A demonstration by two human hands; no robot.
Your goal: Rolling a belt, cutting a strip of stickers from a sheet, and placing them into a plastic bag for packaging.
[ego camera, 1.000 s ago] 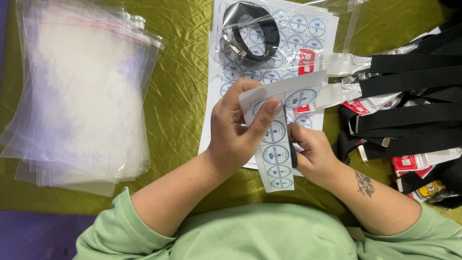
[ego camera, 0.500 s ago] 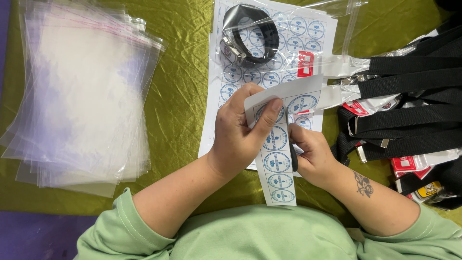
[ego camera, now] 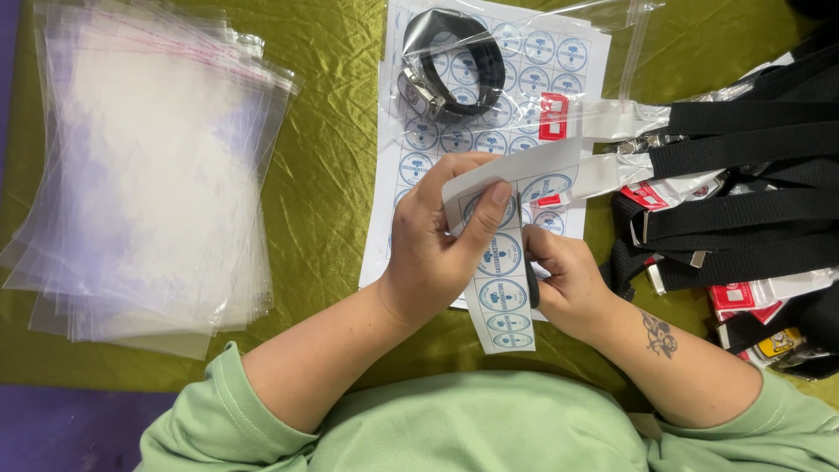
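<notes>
Sticker strip [ego camera: 505,288] between both hands [ego camera: 489,253]

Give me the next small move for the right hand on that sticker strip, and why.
Probably lift the edge of one round sticker off the sticker strip. The left hand pinches the strip, bent over at its top, and the right hand has its fingertips at the strip's right edge beside a sticker, with no sticker visibly off yet.
</notes>
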